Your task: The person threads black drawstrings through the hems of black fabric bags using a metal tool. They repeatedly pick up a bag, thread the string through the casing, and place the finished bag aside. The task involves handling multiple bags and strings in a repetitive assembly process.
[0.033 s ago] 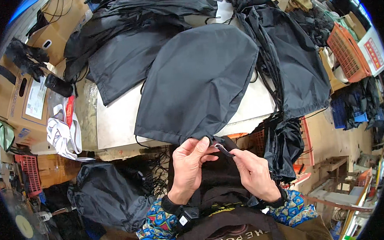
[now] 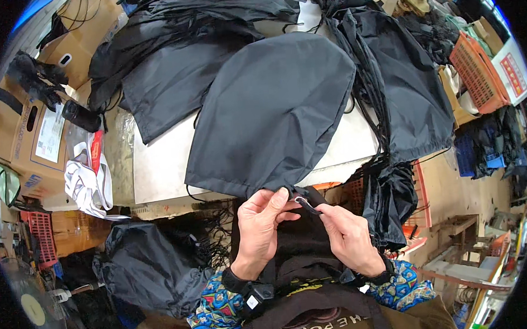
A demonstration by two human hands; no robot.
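A black fabric drawstring bag [image 2: 266,116] lies flat before me, its near edge reaching over the table's front. My left hand [image 2: 259,228] is closed, pinching the bag's near right corner between thumb and fingers. Between my hands is a short, narrow black piece [image 2: 308,206] with a pale, shiny curved end; its exact kind does not show. My right hand [image 2: 352,238] grips the lower end of this piece, while the shiny end sits by my left fingertips at the bag's corner. A dark cord end [image 2: 194,196] sticks out at the bag's near left corner.
More black bags [image 2: 177,79] lie behind on the white tabletop [image 2: 161,174], and a stack [image 2: 407,89] hangs off the right side. At left stand a cardboard box [image 2: 23,140] and white strapping [image 2: 87,184]. An orange basket [image 2: 477,70] is far right; a fan [image 2: 34,308] is lower left.
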